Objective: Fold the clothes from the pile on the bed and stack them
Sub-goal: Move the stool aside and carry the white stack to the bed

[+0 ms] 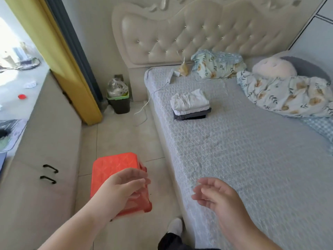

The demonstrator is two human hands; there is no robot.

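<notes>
Both hands, left [124, 188] and right [214, 195], hover loose-fingered and empty, while the far folded white-and-grey stack [191, 104] near the grey quilted bed's [243, 150] left edge might topple if bumped.

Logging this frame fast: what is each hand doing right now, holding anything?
Left hand: open, fingers relaxed, holding nothing, above the orange stool.
Right hand: open, fingers loosely curled, holding nothing, at the bed edge.

We see the bed [243, 150] carrying a stack of folded clothes [191, 104] at its far left, and a floral quilt [288, 94] bunched along its far right edge.
</notes>
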